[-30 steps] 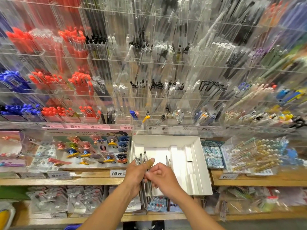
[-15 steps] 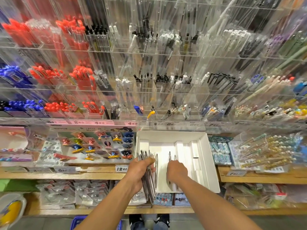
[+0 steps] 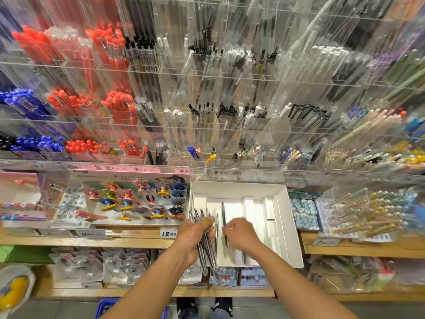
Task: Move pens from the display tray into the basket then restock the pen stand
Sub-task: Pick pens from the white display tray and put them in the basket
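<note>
A big wall of clear pen stands (image 3: 230, 100) full of red, blue and black pens fills the shop. Below it, on a wooden shelf (image 3: 128, 240), sits a white display tray (image 3: 285, 226). The left hand (image 3: 195, 236) curls tight around a bunch of pens (image 3: 207, 254), tips pointing up and away. The right hand (image 3: 241, 234) reaches into the tray and pinches one dark pen (image 3: 223, 217), which points away too. A blue basket (image 3: 104, 307) peeks out low down by the floor.
</note>
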Tool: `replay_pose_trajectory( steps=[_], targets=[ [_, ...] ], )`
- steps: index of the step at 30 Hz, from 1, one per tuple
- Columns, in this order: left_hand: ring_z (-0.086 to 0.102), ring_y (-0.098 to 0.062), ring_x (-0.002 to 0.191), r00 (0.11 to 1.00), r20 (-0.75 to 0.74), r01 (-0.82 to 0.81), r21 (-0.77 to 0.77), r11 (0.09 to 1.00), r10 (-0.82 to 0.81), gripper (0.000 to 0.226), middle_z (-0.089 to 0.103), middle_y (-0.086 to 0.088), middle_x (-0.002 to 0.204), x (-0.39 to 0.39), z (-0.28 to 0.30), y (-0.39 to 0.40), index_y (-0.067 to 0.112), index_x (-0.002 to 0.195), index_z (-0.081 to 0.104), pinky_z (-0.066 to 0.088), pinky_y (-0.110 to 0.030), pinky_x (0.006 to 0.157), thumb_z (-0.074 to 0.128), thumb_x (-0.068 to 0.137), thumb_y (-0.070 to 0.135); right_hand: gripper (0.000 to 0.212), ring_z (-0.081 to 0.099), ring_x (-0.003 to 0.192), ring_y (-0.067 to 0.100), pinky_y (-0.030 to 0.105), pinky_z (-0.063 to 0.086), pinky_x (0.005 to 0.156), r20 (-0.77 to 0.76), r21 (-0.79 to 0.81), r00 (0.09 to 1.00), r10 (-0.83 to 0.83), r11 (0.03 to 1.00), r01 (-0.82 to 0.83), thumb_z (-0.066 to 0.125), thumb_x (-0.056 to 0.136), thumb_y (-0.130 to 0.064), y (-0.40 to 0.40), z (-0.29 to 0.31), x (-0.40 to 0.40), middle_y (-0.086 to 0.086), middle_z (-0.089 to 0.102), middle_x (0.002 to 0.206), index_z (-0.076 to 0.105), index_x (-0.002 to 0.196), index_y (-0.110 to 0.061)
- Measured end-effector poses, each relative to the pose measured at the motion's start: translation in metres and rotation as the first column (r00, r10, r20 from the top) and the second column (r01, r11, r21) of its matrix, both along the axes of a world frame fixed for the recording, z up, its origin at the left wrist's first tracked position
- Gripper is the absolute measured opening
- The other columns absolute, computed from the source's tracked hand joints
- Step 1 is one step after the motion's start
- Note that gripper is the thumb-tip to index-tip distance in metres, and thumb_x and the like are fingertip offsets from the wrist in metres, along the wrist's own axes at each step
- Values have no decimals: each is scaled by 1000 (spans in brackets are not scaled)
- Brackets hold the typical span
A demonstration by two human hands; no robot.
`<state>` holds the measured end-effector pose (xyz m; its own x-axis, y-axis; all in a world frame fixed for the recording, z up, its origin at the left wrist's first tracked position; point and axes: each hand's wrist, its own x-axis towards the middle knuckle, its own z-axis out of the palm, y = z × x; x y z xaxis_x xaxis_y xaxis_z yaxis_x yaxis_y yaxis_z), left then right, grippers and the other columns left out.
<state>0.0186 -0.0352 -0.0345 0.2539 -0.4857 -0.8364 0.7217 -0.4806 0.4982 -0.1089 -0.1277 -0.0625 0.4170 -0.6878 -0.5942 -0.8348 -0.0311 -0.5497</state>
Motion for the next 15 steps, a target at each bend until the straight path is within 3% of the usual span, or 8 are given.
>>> replay_pose_trajectory(
  steps=[2, 4, 6, 9, 11, 13, 15],
  targets=[
    [65, -24, 66, 1000, 13, 1, -17, 1000, -1, 84, 70, -17, 88, -1, 0, -1, 0, 143, 40, 57, -41, 68, 84, 73, 15, 12, 61, 80, 12, 27, 49, 75, 149, 31, 985, -85, 996, 81, 58, 92, -30, 11, 22, -5, -7, 62, 89, 65, 88, -20],
    [68, -35, 92, 1000, 30, -3, -33, 999, 4, 106, 66, -25, 116, -3, 2, -3, 0, 145, 37, 55, -53, 89, 89, 56, 27, 17, 61, 75, 6, 21, 47, 69, 237, 69, 967, -94, 994, 80, 62, 91, -37, 23, 40, -11, -7, 67, 92, 66, 99, -23],
    [59, -45, 118, 999, 38, -19, -50, 999, 21, 121, 54, -28, 137, -5, 3, -5, 0, 147, 35, 48, -60, 99, 92, 47, 36, 15, 58, 67, 2, 17, 44, 62, 271, 77, 962, -38, 997, 18, 65, 89, -40, 36, 54, -15, -10, 65, 80, 66, 94, -26],
    [48, -48, 130, 998, 57, -5, -50, 999, 8, 120, 48, -29, 144, -7, 7, -8, -2, 145, 38, 45, -59, 103, 95, 47, 36, 8, 56, 67, -1, 14, 44, 63, 292, 39, 955, 45, 997, -59, 67, 89, -37, 51, 60, -18, -12, 62, 77, 63, 89, -30],
    [56, -46, 122, 998, 62, -12, -25, 1000, 13, 100, 58, -28, 133, -7, 8, -10, -1, 143, 41, 54, -54, 93, 91, 60, 20, 8, 57, 63, -5, 12, 44, 61, 310, 80, 950, 36, 995, -64, 68, 87, -40, 52, 60, -20, -12, 65, 77, 64, 85, -33],
    [68, -33, 82, 998, 59, -33, -2, 999, 33, 66, 67, -20, 99, -5, 7, -10, -3, 137, 45, 58, -39, 60, 77, 79, 3, 16, 59, 55, -3, 14, 47, 57, 317, 165, 948, -6, 985, -48, 64, 89, -45, 42, 58, -23, -12, 71, 79, 67, 82, -31],
    [59, -19, 57, 999, 51, -19, 17, 1000, 18, 46, 64, -12, 78, -3, 7, -9, -5, 130, 50, 50, -30, 47, 68, 87, -2, 23, 62, 56, 1, 21, 51, 63, 231, 122, 973, -23, 993, -6, 58, 94, -44, 26, 46, -25, -8, 73, 82, 69, 86, -25]
  ],
)
